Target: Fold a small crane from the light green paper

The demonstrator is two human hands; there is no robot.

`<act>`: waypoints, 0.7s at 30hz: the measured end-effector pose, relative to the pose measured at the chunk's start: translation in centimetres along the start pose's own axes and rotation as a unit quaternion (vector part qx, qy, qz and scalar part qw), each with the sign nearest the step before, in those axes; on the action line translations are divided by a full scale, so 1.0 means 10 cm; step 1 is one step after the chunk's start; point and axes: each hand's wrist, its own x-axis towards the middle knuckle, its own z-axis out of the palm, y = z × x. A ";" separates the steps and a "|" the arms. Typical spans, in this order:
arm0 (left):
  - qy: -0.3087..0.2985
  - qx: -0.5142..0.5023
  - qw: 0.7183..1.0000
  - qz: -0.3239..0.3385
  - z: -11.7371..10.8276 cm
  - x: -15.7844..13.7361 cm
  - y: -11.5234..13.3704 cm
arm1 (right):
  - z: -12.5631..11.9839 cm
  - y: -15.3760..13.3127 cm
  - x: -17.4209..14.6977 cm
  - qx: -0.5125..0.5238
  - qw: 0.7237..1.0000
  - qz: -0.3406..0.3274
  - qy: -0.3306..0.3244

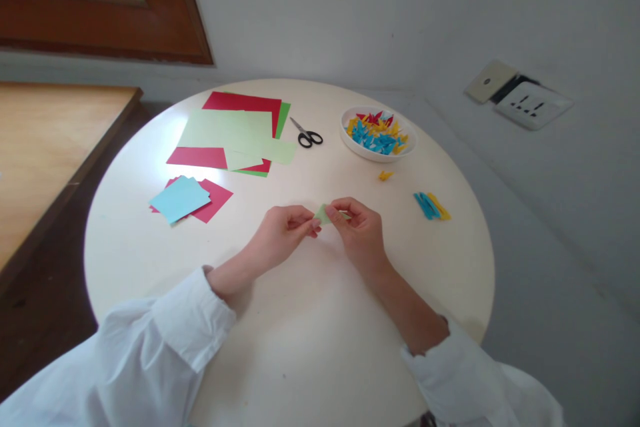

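Observation:
Between my two hands is a small piece of folded pale green paper [324, 215], held a little above the white round table [300, 360]. My left hand [287, 230] pinches its left edge between thumb and fingers. On the other side, my right hand [357, 227] grips it, with the thumb lying over the paper and a pale tip showing past the fingers. The fingers hide part of the folds. A single small yellow folded paper piece [385, 175] lies just beyond my right hand.
Black-handled scissors [307, 137] lie beside large red and green paper sheets [227, 127]. Blue and red paper squares [181, 199] are stacked at left. A white dish [379, 155] holds many folded paper pieces. Blue and yellow folded strips [431, 206] lie at right.

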 end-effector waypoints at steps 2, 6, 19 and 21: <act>-0.002 -0.003 1.000 -0.002 0.00 0.00 0.00 | 0.00 0.00 0.01 0.010 1.000 0.011 0.006; -0.010 0.008 1.000 0.002 -0.01 -0.01 0.01 | 0.00 -0.01 0.01 0.009 1.000 0.027 -0.011; 0.000 0.007 1.000 -0.011 -0.02 -0.01 0.02 | -0.01 0.01 0.02 0.021 0.999 0.029 0.022; 0.001 0.009 1.000 -0.012 -0.02 -0.02 0.02 | -0.01 0.02 0.02 0.031 0.999 0.036 0.017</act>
